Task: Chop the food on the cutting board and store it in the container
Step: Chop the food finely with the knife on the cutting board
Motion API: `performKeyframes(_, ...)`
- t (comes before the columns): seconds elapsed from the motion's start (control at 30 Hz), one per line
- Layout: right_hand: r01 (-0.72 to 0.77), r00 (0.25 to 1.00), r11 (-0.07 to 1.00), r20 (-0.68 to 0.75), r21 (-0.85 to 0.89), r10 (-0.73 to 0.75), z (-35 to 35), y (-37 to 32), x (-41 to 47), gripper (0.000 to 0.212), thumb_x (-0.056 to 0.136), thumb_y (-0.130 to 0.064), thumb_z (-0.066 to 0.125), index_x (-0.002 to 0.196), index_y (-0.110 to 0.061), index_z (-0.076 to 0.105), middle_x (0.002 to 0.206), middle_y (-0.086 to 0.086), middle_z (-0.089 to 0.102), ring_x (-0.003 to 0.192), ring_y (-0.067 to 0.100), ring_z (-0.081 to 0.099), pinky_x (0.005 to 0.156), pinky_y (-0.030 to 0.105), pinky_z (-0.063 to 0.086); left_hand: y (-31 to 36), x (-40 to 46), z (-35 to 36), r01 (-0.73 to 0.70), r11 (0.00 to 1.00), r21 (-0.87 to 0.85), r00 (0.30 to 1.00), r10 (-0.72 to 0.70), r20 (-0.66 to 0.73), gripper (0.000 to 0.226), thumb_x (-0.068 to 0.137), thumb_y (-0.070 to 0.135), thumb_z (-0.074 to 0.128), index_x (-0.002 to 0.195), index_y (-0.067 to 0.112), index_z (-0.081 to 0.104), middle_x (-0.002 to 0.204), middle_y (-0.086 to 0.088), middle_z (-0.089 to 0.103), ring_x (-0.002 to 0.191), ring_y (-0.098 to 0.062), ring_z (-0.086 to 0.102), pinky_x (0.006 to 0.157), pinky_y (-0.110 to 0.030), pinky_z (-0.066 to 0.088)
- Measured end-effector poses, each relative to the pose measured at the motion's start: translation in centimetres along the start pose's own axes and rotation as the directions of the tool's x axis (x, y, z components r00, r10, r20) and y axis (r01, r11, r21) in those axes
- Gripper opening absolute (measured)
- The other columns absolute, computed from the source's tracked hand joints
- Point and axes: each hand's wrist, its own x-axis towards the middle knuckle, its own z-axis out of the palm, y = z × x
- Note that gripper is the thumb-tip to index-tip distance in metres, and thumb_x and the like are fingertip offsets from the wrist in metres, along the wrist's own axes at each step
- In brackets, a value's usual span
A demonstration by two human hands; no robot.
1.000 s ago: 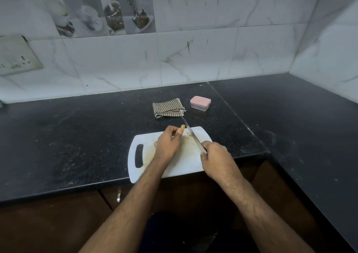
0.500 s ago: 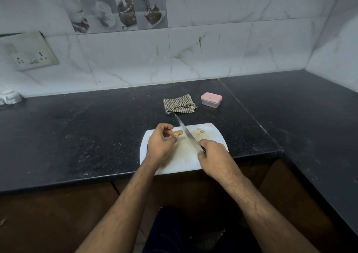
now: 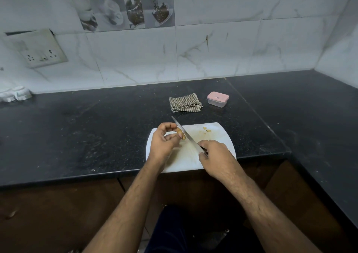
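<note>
The left hand (image 3: 164, 142) pinches a small tan piece of food (image 3: 179, 131) between thumb and fingertips near the far-left corner of the white cutting board (image 3: 222, 136). The right hand (image 3: 215, 156) grips the handle of the knife (image 3: 184, 132). The blade runs diagonally from the near-right hand toward the board's far-left edge and lies directly against the right side of the food, close to the left fingertips. Judged step: slicing. The cut must fall clear of those fingertips.

Two cut pieces (image 3: 206, 129) lie near the board's far edge, right of the blade. The lidded pink container (image 3: 218, 98) stands on the countertop (image 3: 96, 126) beyond the board, beside a folded checked cloth (image 3: 184, 104). Its lid appears closed.
</note>
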Motion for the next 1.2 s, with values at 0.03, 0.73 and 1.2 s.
performKeyframes(0.03, -0.01, 1.0, 1.0, -0.011, 0.009, 0.01, 0.1, -0.1, 0.0, 0.033, 0.099, -0.022, 0.05, 0.13, -0.025, 0.061, 0.111, -0.003, 0.063, 0.097, 0.018, 0.061, 0.085, 0.038, 0.055, -0.2, 0.1, -0.2, -0.007, 0.998, 0.069, 1.0, 0.007, -0.007, 0.03, 0.09, 0.004, 0.075, 0.115, 0.015, 0.063, 0.109, -0.006, 0.074, 0.09, -0.022, 0.075, 0.081, -0.039, 0.061)
performKeyframes(0.73, -0.085, 0.991, 0.981, 0.084, -0.174, 0.1, 0.0, -1.5, 0.3, 0.016, 0.102, -0.021, 0.042, 0.103, -0.015, 0.056, 0.091, 0.003, 0.054, 0.086, 0.02, 0.055, 0.067, 0.033, 0.045, -0.8, 1.4, 0.2, -0.173, 0.567, 0.805, 0.984, 0.131, 0.12, 0.019, 0.098, 0.017, 0.067, 0.113, 0.017, 0.078, 0.096, 0.007, 0.059, 0.092, -0.011, 0.056, 0.092, -0.031, 0.049)
performKeyframes(1.2, -0.068, 0.981, 0.965, 0.16, -0.255, 0.112, 0.3, -1.8, 1.1, 0.019, 0.102, -0.019, 0.041, 0.116, -0.015, 0.055, 0.084, -0.001, 0.046, 0.086, 0.018, 0.054, 0.072, 0.034, 0.049, -2.2, 0.8, 0.4, -0.175, 0.621, 0.764, 0.981, 0.18, 0.078, 0.021, 0.096, 0.015, 0.069, 0.115, 0.016, 0.078, 0.089, 0.011, 0.054, 0.086, -0.007, 0.055, 0.088, -0.025, 0.05)
